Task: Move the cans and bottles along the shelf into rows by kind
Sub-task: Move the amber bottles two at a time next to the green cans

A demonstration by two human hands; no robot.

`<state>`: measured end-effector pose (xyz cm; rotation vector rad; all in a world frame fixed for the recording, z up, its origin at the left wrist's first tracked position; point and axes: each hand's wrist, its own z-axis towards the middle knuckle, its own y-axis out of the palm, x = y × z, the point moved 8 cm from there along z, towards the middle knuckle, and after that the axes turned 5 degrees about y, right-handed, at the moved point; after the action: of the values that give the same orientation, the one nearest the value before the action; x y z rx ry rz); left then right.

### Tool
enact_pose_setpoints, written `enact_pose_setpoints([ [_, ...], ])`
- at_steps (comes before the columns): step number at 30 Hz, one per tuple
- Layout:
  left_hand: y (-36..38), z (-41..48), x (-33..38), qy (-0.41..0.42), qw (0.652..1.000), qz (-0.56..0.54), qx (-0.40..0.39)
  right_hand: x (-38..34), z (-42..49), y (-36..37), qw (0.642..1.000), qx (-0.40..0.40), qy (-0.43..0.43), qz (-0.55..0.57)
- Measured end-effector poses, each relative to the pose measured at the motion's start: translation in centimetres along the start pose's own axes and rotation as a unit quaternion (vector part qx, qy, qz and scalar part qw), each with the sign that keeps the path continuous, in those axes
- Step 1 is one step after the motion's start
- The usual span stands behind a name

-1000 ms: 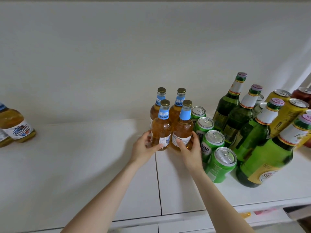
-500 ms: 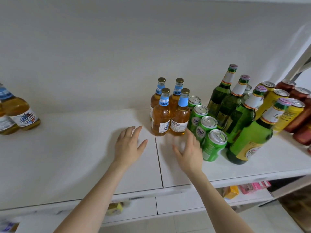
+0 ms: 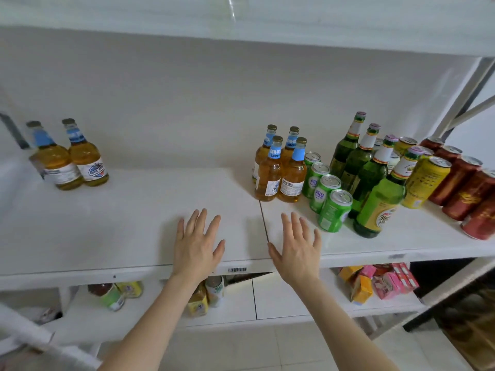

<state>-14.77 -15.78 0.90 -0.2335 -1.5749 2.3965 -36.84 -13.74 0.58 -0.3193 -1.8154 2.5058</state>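
Observation:
Several amber bottles with blue neck labels (image 3: 278,170) stand in a tight block at the middle of the white shelf (image 3: 120,223). To their right runs a row of green cans (image 3: 328,199), then tall green bottles (image 3: 375,183), yellow cans (image 3: 426,180) and red-brown cans (image 3: 466,191). Two more amber bottles (image 3: 72,162) stand far left. My left hand (image 3: 197,245) and my right hand (image 3: 297,250) hover open over the shelf's front edge, fingers spread, holding nothing, well short of the block.
An upper shelf board (image 3: 241,28) overhangs the bottles. A lower shelf (image 3: 281,298) holds small drink bottles (image 3: 112,295) on the left and pink and orange cartons (image 3: 380,282) on the right. A metal upright (image 3: 460,95) stands at the right end.
Both hands let go of the front amber bottles and drew back to the shelf's front edge, fingers spreading. The view pulled back, showing the left bottles and the lower shelf.

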Motion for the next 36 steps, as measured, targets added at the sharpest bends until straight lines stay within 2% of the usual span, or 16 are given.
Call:
enact_pose_setpoints([
  [11,-5.3,-8.6,-8.0,-0.038,0.998,0.035,-0.025,-8.5,-4.7,-2.5,0.998,-0.015,-0.059,-0.007],
  [27,-9.4,-12.1,-28.9,-0.014,0.995,0.07,-0.066,-31.0,-7.9,-0.2,0.998,-0.018,-0.062,0.007],
  [36,-8.2,-10.7,-37.1,-0.037,0.992,0.086,-0.081,-40.3,-6.1,2.7,0.994,-0.047,-0.094,0.015],
])
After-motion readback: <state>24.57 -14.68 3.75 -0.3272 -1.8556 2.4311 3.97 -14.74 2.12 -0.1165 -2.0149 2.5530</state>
